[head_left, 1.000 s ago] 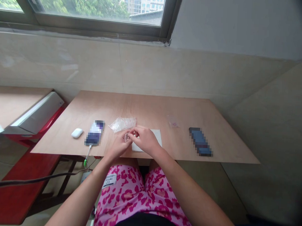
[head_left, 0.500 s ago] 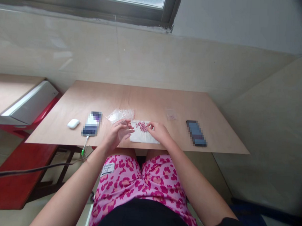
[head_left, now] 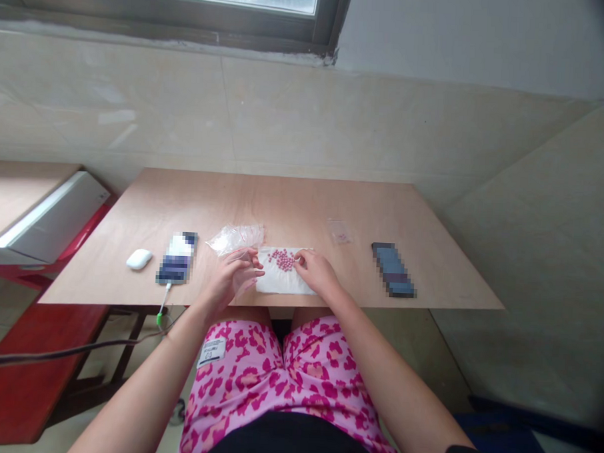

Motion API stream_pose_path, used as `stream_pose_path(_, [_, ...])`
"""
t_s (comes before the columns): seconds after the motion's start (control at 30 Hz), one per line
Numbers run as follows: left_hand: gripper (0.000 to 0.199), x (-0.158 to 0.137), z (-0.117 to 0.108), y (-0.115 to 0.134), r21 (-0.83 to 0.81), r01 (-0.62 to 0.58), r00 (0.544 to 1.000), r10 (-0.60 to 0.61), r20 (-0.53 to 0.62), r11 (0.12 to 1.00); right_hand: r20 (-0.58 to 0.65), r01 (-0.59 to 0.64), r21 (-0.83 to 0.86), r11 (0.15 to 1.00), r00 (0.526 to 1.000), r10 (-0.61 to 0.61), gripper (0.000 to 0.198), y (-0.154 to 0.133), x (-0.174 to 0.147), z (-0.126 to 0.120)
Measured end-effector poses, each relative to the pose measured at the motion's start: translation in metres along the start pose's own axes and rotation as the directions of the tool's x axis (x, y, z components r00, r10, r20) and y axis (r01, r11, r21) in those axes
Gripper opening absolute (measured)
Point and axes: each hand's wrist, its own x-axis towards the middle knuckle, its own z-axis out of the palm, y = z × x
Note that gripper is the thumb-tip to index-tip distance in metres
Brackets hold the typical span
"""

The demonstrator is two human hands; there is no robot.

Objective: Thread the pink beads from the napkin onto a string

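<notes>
A pile of small pink beads (head_left: 281, 259) lies on a white cloth or paper sheet (head_left: 284, 284) near the table's front edge. At the pile's right side, my right hand (head_left: 316, 270) pinches thumb and forefinger together; whatever is between them is too small to see. My left hand (head_left: 234, 271) hovers over the sheet's left edge with fingers curled. Something thin and see-through seems to be in it, but I cannot make it out. Just beyond that hand lies a crumpled clear plastic bag (head_left: 237, 237). A small clear packet (head_left: 339, 232) rests farther back on the right.
On the wooden table (head_left: 283, 199), a white earphone case (head_left: 139, 259) and a phone (head_left: 177, 258) with a charging cable (head_left: 164, 300) are to the left. Another dark phone (head_left: 393, 270) lies right. A red bench (head_left: 35, 368) stands below left. Behind the table is a tiled wall (head_left: 286, 119).
The view has shifted slightly, so the table sits a little lower. Both hands stay beside the beads, with only small finger movements.
</notes>
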Motion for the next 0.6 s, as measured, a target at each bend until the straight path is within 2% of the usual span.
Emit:
stream_pose_path(0.17, [0.023,0.001,-0.003,-0.009,0.104,0.067,0.998,-0.065,-0.022,0.992,-0.023,-0.041,-0.001,0.999,0.999,0.041,0.010,0.001,-0.005,0.003])
stream_pose_path(0.37, [0.021,-0.004,-0.001,-0.013,0.256,0.000,0.999,0.010,-0.035,0.967,-0.003,-0.012,-0.033,0.999,1.000,0.012,0.010,-0.003,-0.008,0.004])
stream_pose_path(0.47, [0.023,-0.005,0.000,-0.012,0.345,-0.009,0.999,0.024,-0.038,0.939,-0.050,-0.012,0.121,0.993,0.999,0.018,0.011,-0.013,-0.011,-0.005])
stream_pose_path(0.6, [0.019,-0.008,0.008,-0.010,0.468,-0.111,0.994,0.098,0.051,0.877,-0.152,0.067,0.414,0.908,0.988,-0.003,0.025,-0.050,-0.015,-0.022])
